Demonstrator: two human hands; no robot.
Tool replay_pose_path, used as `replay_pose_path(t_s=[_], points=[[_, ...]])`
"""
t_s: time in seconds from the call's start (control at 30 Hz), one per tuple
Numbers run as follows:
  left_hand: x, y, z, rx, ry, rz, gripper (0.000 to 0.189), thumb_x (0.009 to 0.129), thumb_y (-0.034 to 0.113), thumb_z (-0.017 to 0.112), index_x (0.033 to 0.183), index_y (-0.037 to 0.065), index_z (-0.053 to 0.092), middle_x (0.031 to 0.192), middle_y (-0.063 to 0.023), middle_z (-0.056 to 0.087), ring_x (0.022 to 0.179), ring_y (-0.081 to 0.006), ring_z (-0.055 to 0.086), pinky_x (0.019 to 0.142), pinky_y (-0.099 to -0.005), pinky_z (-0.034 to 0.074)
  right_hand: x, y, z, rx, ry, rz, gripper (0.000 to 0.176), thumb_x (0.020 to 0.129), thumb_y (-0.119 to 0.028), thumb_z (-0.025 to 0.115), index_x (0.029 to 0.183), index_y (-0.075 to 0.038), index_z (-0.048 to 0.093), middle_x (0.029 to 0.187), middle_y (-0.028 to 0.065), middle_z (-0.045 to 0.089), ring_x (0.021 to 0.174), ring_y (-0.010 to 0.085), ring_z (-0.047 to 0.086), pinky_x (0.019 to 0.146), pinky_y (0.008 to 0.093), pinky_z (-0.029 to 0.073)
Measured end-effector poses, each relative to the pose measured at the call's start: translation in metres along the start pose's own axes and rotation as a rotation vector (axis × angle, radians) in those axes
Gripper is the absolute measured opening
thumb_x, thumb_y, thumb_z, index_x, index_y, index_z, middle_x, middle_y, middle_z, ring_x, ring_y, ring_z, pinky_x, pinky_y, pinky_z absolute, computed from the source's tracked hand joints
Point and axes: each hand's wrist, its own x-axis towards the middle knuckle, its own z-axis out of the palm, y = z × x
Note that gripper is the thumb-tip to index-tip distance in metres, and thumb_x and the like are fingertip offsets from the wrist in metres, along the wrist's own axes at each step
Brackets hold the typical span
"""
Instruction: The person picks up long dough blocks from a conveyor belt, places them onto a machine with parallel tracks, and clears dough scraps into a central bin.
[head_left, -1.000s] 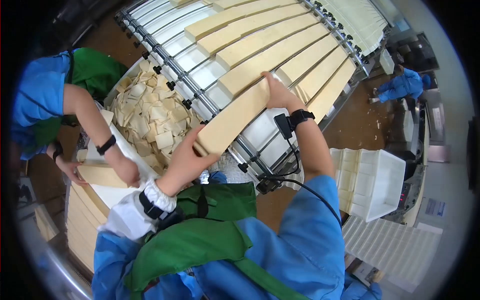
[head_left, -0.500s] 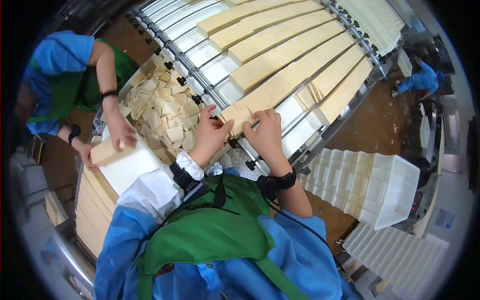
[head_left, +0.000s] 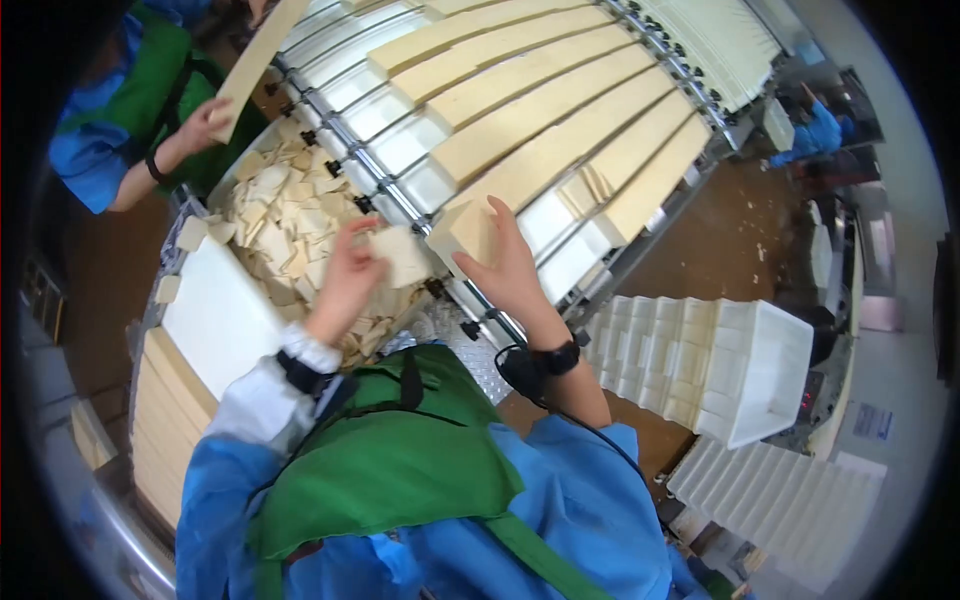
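Note:
My left hand point(head_left: 350, 280), a little blurred, pinches a thin square pale slice point(head_left: 405, 257) above the near rail. My right hand point(head_left: 512, 265) is closed around the near end of a long cream-coloured block point(head_left: 462, 228), thumb at its front face and fingers along its right side. That end stands out at the rail point(head_left: 400, 190) of the rack. Several similar long cream blocks point(head_left: 545, 100) lie side by side on the white surface, parted by thin rods.
A bin of loose pale offcuts point(head_left: 280, 205) is left of the rail. At upper left a co-worker's hand point(head_left: 205, 125) holds a long pale strip point(head_left: 258, 65). Beside a white board point(head_left: 215, 305) lie stacked cream blocks point(head_left: 165, 415). Nested white trays point(head_left: 765, 375) stand at right; another person point(head_left: 815, 130) is farther back.
My left hand has drawn away leftward from the block with a slice. My right hand has shifted around the block's end. The co-worker has raised a strip from the white board.

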Motion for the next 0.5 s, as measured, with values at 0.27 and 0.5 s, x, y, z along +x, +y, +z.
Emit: replay_pose_path(t_s=[0.27,0.5], points=[[-0.025,-0.026,-0.099,0.049,0.377,-0.271,0.058,0.09,0.006,0.068,0.143,0.001,0.045,0.108,-0.0103,0.067,0.09,-0.0139,0.061,0.079,-0.026,0.051,-0.033,0.124,-0.14,-0.184,0.145,0.039,0.077,0.077,-0.006,0.083,0.145,0.001,0.047,0.135,0.0233,0.056,0.125,0.0395,0.057,0.109,0.0432,0.045],[-0.024,-0.028,-0.083,-0.021,0.391,-0.276,0.049,0.091,0.007,0.068,0.137,0.0,0.052,0.104,-0.0077,0.066,0.088,-0.0139,0.061,0.078,-0.0274,0.051,-0.01,0.147,-0.128,-0.667,0.211,0.052,0.078,0.075,-0.016,0.078,0.145,-0.001,0.047,0.135,0.0272,0.054,0.129,0.0462,0.048,0.11,0.0494,0.042]])
